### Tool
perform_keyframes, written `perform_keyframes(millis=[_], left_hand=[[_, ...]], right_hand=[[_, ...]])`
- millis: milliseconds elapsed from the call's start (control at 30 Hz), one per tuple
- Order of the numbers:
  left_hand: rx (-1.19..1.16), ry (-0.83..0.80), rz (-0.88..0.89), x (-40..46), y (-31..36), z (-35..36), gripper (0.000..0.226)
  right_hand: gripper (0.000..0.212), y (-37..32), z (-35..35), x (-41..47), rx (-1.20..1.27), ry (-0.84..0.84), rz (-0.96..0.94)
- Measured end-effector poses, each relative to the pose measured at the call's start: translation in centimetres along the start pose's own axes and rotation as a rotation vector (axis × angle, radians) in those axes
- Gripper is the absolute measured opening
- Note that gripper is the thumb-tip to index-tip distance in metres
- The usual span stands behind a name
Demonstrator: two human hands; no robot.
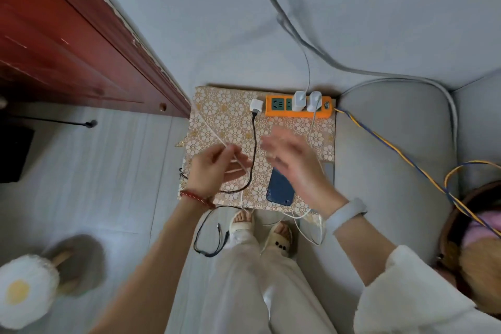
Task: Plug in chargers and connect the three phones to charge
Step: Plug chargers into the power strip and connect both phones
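An orange power strip (298, 112) lies at the far right of a small table with a floral cloth (225, 106). Two white chargers (306, 100) are plugged into it. A third white charger (256, 104) lies loose to its left, with a black cable (254, 144) running from it toward me. My left hand (214, 168) pinches a white cable (208, 129) above the table's left part. My right hand (295, 160), blurred, hovers with fingers spread over a dark blue phone (280, 188) lying on the cloth. No other phone is visible.
A red wooden door (67, 40) stands at left. A grey sofa (393, 144) is to the right, with a blue-yellow cord (385, 144) crossing it. Loose cable ends (214, 238) dangle near my slippered feet. A fried-egg-shaped object (24, 287) lies on the floor at lower left.
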State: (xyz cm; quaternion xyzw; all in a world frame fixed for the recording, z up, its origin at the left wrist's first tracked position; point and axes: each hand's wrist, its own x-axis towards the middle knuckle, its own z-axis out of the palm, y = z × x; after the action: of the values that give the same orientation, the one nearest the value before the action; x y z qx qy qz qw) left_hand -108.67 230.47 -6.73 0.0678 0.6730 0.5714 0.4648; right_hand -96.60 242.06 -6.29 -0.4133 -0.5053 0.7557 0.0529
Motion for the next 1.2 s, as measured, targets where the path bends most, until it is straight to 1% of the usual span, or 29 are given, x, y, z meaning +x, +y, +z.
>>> perform_keyframes(millis=[33,67,100,133,167,233,267,333,367,400,467,500,533,600,667,700,733,767,800,833,900,933,967,1000,1033,1067,1100,1133,1200], left_hand=[[-0.174,-0.026,-0.008,-0.2,1.0,0.0,0.020],[-0.326,-0.077,-0.004,-0.3,2.0,0.1,0.019],[-0.443,-0.125,0.007,-0.5,2.9,0.2,0.018],[-0.523,-0.159,0.018,-0.6,3.6,0.3,0.018],[-0.564,-0.184,0.027,-0.7,4.1,0.5,0.018],[-0.584,-0.192,0.020,-0.7,4.3,0.9,0.019],[-0.574,-0.162,-0.004,-0.7,4.1,1.0,0.021],[-0.443,-0.072,-0.059,-0.4,2.9,0.9,0.024],[-0.305,-0.054,-0.086,-0.6,2.0,0.9,0.025],[-0.137,-0.085,-0.104,-1.1,0.9,1.0,0.026],[0.236,-0.249,-0.079,-2.9,-1.6,1.5,0.031],[0.383,-0.322,-0.022,-3.9,-3.1,1.9,0.033],[0.475,-0.346,0.049,-4.8,-4.3,2.4,0.031],[0.595,-0.241,0.161,-5.8,-5.5,2.8,0.021],[0.646,-0.063,0.149,-5.8,-5.3,2.6,0.012],[0.586,-0.010,0.100,-5.6,-4.9,2.3,0.014],[0.459,0.016,0.038,-5.5,-4.3,2.1,0.018],[0.290,0.023,-0.023,-5.5,-3.5,2.0,0.021],[0.110,0.017,-0.069,-5.4,-2.7,1.9,0.022],[-0.051,0.001,-0.083,-5.4,-1.9,2.0,0.023],[-0.288,-0.061,-0.053,-5.5,-0.5,2.2,0.025],[-0.380,-0.093,-0.032,-5.4,0.2,2.4,0.025],[-0.452,-0.116,-0.011,-5.4,0.7,2.6,0.026],[-0.506,-0.130,0.004,-5.4,1.1,2.7,0.027],[-0.546,-0.140,0.011,-5.5,1.4,2.7,0.027],[-0.578,-0.151,0.008,-5.5,1.6,2.6,0.027],[-0.605,-0.170,-0.007,-5.7,1.6,2.5,0.026],[-0.630,-0.207,-0.036,-5.9,1.7,2.3,0.022],[-0.608,-0.267,-0.122,-6.5,1.2,1.9,0.018]], right_hand=[[0.043,1.6,0.4,-0.6,-0.246,-0.066,0.052],[0.046,3.1,0.7,-1.2,-0.425,-0.171,0.038],[0.047,4.4,1.0,-2.0,-0.516,-0.268,-0.011],[0.045,5.2,1.2,-2.7,-0.542,-0.328,-0.039],[0.039,5.5,1.3,-3.3,-0.533,-0.340,-0.045],[0.026,5.0,1.6,-4.2,-0.485,-0.292,-0.037],[0.024,4.6,1.5,-4.5,-0.456,-0.248,-0.028],[0.024,3.4,0.7,-4.8,-0.297,-0.146,0.020],[0.023,2.5,0.1,-4.9,-0.146,-0.113,0.045],[0.023,1.5,-0.8,-5.1,0.026,-0.096,0.053],[0.024,-0.6,-2.6,-4.8,0.309,-0.056,0.030],[0.024,-1.6,-3.5,-4.7,0.383,-0.039,0.007],[0.024,-2.2,-4.1,-4.5,0.411,-0.021,-0.021],[0.024,-3.1,-5.3,-4.1,0.453,0.021,-0.081],[0.024,-3.6,-6.4,-3.9,0.561,0.043,-0.145],[0.025,-3.7,-6.8,-3.9,0.621,0.037,-0.169],[0.027,-3.7,-7.0,-3.8,0.654,0.026,-0.178],[0.030,-3.3,-6.9,-3.7,0.636,0.020,-0.156],[0.031,-2.6,-6.4,-3.7,0.541,0.033,-0.101],[0.026,-1.6,-5.6,-3.7,0.373,0.056,-0.020],[0.018,1.2,-3.7,-4.4,-0.108,0.053,0.154],[0.023,2.7,-2.8,-4.8,-0.330,-0.002,0.227],[0.032,4.1,-2.1,-5.3,-0.477,-0.070,0.309],[0.042,5.2,-1.5,-5.8,-0.510,-0.127,0.422],[0.052,6.0,-1.1,-6.2,-0.406,-0.176,0.562],[0.059,6.4,-0.8,-6.6,-0.193,-0.234,0.694],[0.062,6.7,-0.7,-6.7,0.087,-0.287,0.764],[0.061,6.6,-0.8,-6.5,0.380,-0.310,0.766],[0.049,5.9,-1.3,-5.7,0.878,-0.207,0.661]])
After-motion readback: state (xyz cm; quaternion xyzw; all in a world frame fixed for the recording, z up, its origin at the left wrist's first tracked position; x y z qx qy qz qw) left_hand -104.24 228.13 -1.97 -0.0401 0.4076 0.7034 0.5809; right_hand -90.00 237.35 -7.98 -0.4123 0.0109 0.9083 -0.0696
